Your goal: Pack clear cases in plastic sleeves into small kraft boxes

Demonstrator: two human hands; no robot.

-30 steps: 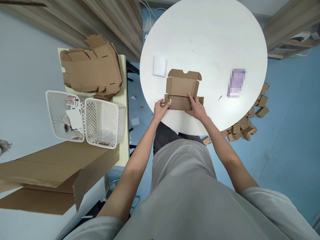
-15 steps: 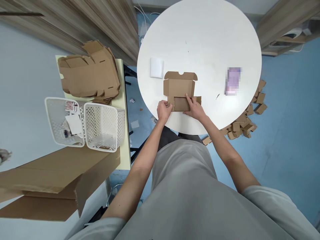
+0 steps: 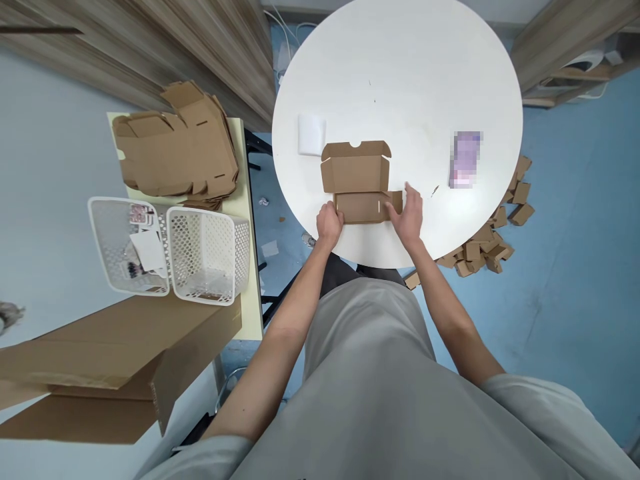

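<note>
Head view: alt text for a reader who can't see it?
A person's left hand grips the left end of a part-folded, open cardboard box on a round white table; the right hand is spread at its right end. A white packet and a pixelated purple item lie nearby. Farther left: flattened cartons, two white baskets.

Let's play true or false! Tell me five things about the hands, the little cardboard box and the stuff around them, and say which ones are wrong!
1. The left hand is at the left end of the little cardboard box. True.
2. The box's lid is closed. False: it is folded open, away from the person.
3. The right hand has its fingers closed in a fist. False: they are spread.
4. Two white baskets stand side by side on the left. True.
5. The round table is black. False: it is white.
</note>
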